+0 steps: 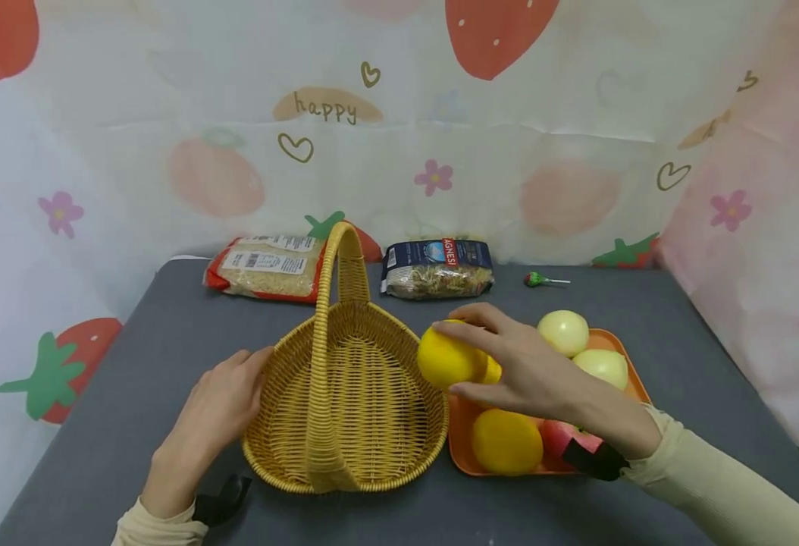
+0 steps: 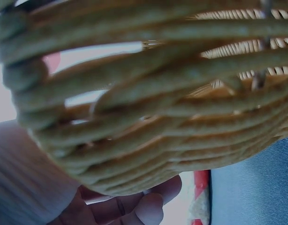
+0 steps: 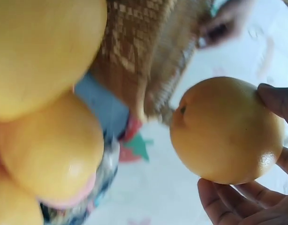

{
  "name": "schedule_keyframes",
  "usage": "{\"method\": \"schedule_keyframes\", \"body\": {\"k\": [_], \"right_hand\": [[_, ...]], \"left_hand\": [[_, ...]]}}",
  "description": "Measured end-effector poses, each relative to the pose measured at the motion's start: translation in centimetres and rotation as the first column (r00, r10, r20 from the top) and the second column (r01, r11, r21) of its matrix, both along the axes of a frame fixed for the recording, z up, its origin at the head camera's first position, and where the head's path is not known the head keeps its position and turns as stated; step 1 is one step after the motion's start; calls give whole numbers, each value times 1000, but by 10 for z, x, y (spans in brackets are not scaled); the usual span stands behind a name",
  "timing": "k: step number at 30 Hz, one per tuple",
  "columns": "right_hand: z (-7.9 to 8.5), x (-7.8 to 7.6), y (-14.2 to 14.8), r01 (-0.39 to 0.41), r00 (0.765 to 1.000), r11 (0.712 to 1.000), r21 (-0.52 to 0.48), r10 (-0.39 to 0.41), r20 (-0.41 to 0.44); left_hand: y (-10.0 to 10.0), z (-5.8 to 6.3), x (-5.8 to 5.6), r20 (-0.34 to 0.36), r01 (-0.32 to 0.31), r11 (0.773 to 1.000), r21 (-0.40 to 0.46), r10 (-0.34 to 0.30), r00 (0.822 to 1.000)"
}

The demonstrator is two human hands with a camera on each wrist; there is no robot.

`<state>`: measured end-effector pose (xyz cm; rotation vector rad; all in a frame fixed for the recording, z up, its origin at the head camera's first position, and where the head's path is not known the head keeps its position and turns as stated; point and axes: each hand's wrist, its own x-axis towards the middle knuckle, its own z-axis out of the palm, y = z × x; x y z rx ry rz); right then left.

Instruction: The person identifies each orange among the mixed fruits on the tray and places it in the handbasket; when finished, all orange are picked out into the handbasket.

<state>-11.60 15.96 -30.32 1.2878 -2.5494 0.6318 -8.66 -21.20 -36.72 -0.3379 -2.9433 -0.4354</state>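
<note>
My right hand holds an orange between thumb and fingers, in the air just right of the basket's rim. A woven wicker basket with a tall arched handle stands at the middle of the table; its inside shows bare weave. At its left rim my left hand grips the edge, with fingertips showing past the weave in the left wrist view. Beneath the right arm lies an orange tray bearing another orange, pale onions and a pinkish-red fruit, partly hidden.
Behind the basket lie a red-edged bag of rice and a dark blue pasta bag. A lollipop rests at the back right. Printed cloth hangs behind the grey table.
</note>
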Motion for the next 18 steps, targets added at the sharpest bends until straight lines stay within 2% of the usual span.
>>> {"method": "schedule_keyframes", "body": {"k": [7, 10, 18], "right_hand": [[-11, -3, -36, -126, 992, 980, 153, 128, -2], [-17, -4, -43, -145, 989, 970, 194, 143, 26], [-23, 1, -64, -186, 978, 939, 288, 150, 143]], "left_hand": [[1, -3, -2, 52, -26, 1000, 0, 26, 998], [3, -2, -2, 65, -29, 1000, -4, 29, 997], [1, 0, -2, 40, -22, 999, -25, 23, 999]]}}
